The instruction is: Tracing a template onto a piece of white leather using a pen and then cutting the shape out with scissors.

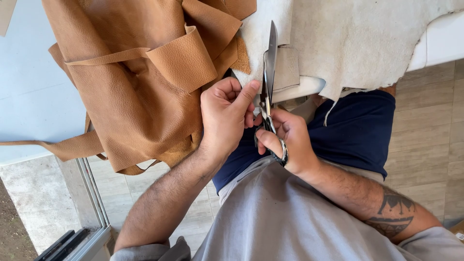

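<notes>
Gripping the scissors (268, 72) through their handle loops, the right hand (285, 140) aims the nearly closed blades away from its fingers. Just beside them, the left hand (224, 116) pinches the tan leather (140, 87) edge; most leather beyond looks uncut.

Pale blue-white bench (29, 96) at upper left, its rounded white edge (440, 41) showing again at upper right. Beige tiled floor (425, 125) below, with a metal sliding-door track (92, 193) and rough concrete sill (34, 203) at lower left.
</notes>
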